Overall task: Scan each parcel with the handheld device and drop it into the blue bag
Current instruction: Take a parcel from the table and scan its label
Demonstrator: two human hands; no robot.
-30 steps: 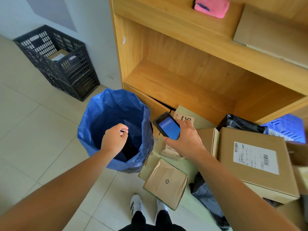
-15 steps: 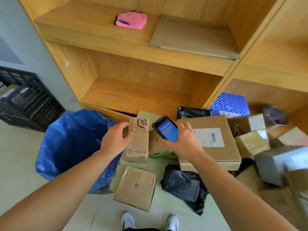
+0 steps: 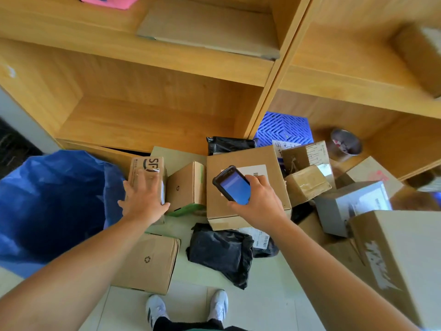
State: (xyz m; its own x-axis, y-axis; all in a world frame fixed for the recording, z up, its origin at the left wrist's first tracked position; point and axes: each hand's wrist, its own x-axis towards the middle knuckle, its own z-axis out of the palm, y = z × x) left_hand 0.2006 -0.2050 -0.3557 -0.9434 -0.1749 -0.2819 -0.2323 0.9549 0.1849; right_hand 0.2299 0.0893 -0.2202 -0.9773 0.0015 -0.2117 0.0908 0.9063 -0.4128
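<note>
Nearest, shoes: two white shoes (image 3: 188, 309) stood on the pale floor (image 3: 257, 304) at the bottom edge.
Front parcels: a cardboard box with a recycling mark (image 3: 149, 263) lay just ahead of the shoes, and a crumpled black poly mailer (image 3: 219, 253) lay beside it to the right.
Left hand (image 3: 143, 199): its grip was open, fingers spread flat and pressed on the top and side of the SF-marked box (image 3: 148, 170); nothing was clasped, and whether the box was being lifted could not be told.
SF-marked box: upright, just beside the blue bag (image 3: 55, 201), touching or nearly touching its rim.
Blue bag: open-mouthed at the left, standing on the floor.
Right hand (image 3: 259, 204): its grip was closed around the handheld device (image 3: 232, 185), thumb along one edge, fingers wrapped under.
Handheld device: lit blue screen facing up, held above the large labelled box (image 3: 241, 211), partly covering its white label.
Right pile: several more cardboard boxes (image 3: 307, 185) crowded together, some blurred.
Behind: another black mailer (image 3: 229, 144) and a blue plastic crate (image 3: 284, 127) leaned at the foot of the wooden shelf (image 3: 148, 96).
Farthest: a flat cardboard sheet (image 3: 210, 27) and a pink item (image 3: 109, 1) lay on the upper shelf board.
</note>
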